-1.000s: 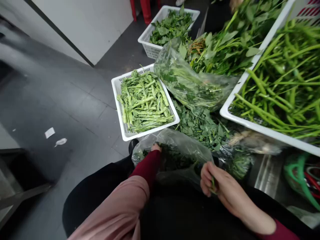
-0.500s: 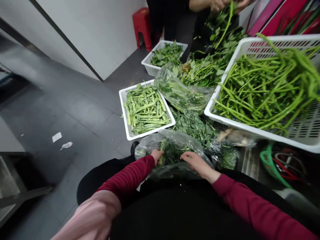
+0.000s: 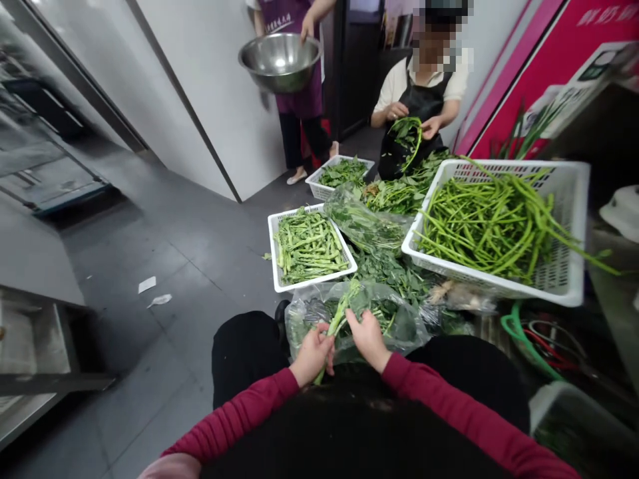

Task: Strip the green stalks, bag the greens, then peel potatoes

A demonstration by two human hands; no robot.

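Note:
My left hand (image 3: 313,352) is closed round a thick pale-green vegetable stalk (image 3: 341,313), its tip pointing up and away from me. On the stalk's right side my right hand (image 3: 368,338) has its thumb and fingers closed at its leaves; the exact grip is partly hidden. Both hands are over a clear plastic bag (image 3: 413,326) of leafy greens between my knees. Just beyond the bag, a white basket (image 3: 275,265) holds trimmed stalks of a similar look. Loose dark leaves (image 3: 387,271) lie to the right of that basket.
At right, a large white basket (image 3: 566,219) holds long thin green stems. A green basket (image 3: 514,326) with cables is below it. Ahead, a seated person (image 3: 424,100) handles greens; another person holds a steel bowl (image 3: 280,63). Paper scraps (image 3: 147,285) lie on the floor.
My hands have come up out of the bag with a stalk and closer together. The view has tilted up, bringing the person with the steel bowl into sight.

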